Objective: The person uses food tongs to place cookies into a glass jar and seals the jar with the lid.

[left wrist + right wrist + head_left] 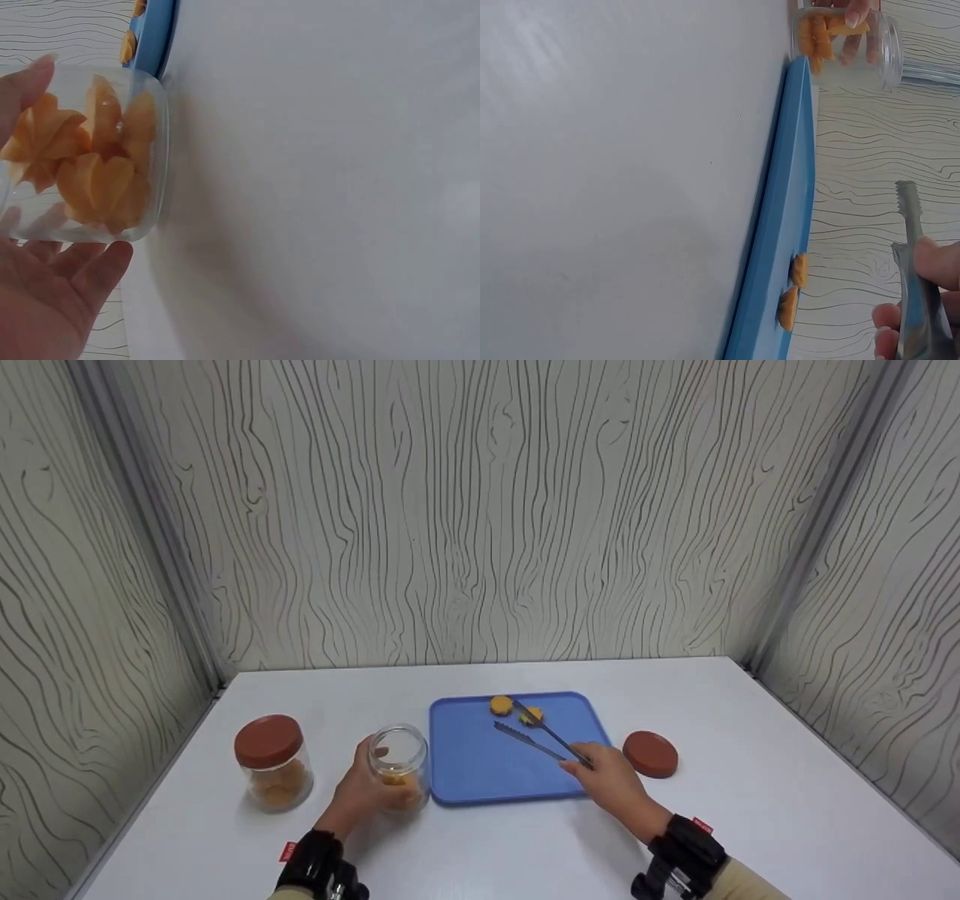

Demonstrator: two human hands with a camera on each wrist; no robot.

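Note:
My left hand grips a clear, lidless jar at the left edge of the blue tray. Inside the jar lie several orange, star-shaped pieces, seen through its wall in the left wrist view. With my right hand I hold metal tongs, their two arms spread apart over the tray. Two small orange pieces rest near the tray's far edge: the left piece and the right piece. In the head view one tong arm overlaps the right piece, and nothing shows between the tips.
A second jar with a reddish-brown lid, holding orange-brown pieces, stands at the left of the white table. Right of the tray lies a loose reddish-brown lid. Wood-patterned panels rise behind and at both sides.

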